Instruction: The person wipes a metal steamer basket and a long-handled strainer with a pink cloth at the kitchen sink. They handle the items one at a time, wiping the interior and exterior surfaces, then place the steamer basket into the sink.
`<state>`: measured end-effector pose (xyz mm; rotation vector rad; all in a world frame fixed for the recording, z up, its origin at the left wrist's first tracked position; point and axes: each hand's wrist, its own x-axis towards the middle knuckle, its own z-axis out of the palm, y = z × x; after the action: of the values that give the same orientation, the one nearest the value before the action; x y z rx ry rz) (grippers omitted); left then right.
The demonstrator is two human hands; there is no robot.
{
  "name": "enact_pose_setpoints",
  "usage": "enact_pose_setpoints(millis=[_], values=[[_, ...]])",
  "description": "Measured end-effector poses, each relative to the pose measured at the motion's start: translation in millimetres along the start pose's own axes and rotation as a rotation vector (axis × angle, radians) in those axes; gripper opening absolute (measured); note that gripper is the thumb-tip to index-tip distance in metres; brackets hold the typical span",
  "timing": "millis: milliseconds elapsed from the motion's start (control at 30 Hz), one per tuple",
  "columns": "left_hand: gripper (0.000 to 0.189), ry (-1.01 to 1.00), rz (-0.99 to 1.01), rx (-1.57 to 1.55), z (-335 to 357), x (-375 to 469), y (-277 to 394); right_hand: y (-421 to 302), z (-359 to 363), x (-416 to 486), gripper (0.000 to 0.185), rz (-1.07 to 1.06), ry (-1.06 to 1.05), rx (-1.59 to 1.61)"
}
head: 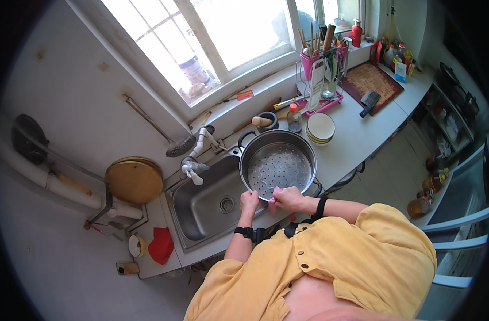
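A round metal steamer pot (282, 160) with a perforated bottom and black side handles rests at the right end of the stainless steel sink (204, 204), partly over the counter. My left hand (249, 202) is closed at the pot's near rim, its thumb and fingers pinching the edge. Just to its right, my right hand (288, 199) grips a pink cloth (273, 200) against the same rim. Above the sink, a white faucet (192, 170) has plastic film wrapped around it.
Behind the pot stand a mortar with a pestle (267, 121), a red-capped bottle (294, 118) and stacked bowls (320, 128). A cleaver (370, 102) lies on the cutting board (372, 86) farther right. A red cloth (161, 245) lies left of the sink.
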<state>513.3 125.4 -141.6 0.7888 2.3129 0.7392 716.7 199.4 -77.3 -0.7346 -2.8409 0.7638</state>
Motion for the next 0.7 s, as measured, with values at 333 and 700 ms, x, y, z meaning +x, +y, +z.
enact_pose_setpoints(millis=[333,700], values=[[0.033,0.028,0.053,0.022,-24.7,25.5,-30.6,30.7,-26.3,-19.1,0.024,0.036,-0.062,0.193],[0.026,0.469,0.443,0.195,-46.0,-42.1,20.4,97.0,-87.6,-46.5,0.023,0.179,0.607,0.715]])
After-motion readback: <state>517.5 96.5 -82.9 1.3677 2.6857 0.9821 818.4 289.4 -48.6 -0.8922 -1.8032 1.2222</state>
